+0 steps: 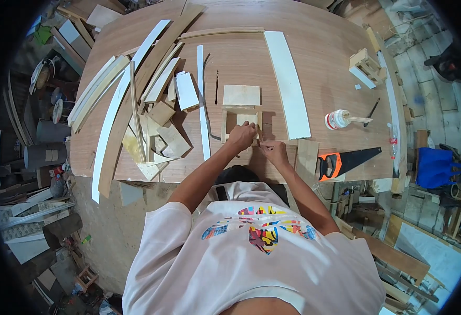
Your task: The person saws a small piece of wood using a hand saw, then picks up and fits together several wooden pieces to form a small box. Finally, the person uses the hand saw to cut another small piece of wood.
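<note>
Spreading right across the view is the big brown table (325,47), and it is a busy one. Down its left side fan the long curved strips (109,113), some white, some bare wood. One broad white board (288,84) lies to the right of centre. Left of the hands sits a heap of offcuts (162,128), blocks and slats lying over one another. Over on the right, near the table's front edge, a handsaw (348,160) with an orange and black handle lies flat. Just beyond it is a white bottle (338,119), on its side.

Now to the middle: a small open wooden frame (241,118) rests on the table close to the near edge, with a plain square panel (241,95) just beyond it. The left hand (241,136) is clamped over the frame's near side, fingers curled onto the wood. The right hand (274,151) is just beside it, down at the frame's near right corner with its fingers drawn in. Whether they pinch anything is too small to tell.
</note>
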### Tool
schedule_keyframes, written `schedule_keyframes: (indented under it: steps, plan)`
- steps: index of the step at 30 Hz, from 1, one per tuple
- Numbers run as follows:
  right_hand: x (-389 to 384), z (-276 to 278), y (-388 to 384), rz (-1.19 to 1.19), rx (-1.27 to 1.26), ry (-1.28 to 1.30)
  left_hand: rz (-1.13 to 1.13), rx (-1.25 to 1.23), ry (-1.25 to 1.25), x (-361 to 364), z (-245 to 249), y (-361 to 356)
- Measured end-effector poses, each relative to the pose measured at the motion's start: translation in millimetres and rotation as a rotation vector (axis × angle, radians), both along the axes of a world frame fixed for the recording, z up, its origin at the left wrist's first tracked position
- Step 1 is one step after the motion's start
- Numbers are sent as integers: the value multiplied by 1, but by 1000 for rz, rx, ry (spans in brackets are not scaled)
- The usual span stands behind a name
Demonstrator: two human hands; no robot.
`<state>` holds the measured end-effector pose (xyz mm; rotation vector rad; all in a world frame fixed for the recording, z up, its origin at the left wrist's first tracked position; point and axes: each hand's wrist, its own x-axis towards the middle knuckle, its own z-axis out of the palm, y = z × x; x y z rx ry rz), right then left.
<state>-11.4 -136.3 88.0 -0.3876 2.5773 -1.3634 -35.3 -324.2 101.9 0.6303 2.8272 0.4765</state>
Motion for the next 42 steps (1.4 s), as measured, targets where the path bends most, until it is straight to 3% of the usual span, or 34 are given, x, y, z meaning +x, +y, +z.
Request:
schedule_keyframes:
  steps: [6, 12, 27, 39, 42]
  plan:
    - [0, 4, -2, -10, 39, -52, 6, -7, -64, -2, -5, 1]
    - [1, 2, -1, 24, 49, 118, -2, 1, -30, 1, -7, 0]
    - [2, -7, -2, -82, -63, -81, -22, 14, -60, 0, -16, 0]
    - [-2, 18, -8, -29, 153, -66, 16, 50, -34, 2, -30, 1]
    - [-6, 32, -17, 85, 300, 139, 52, 22, -113, 4, -17, -1]
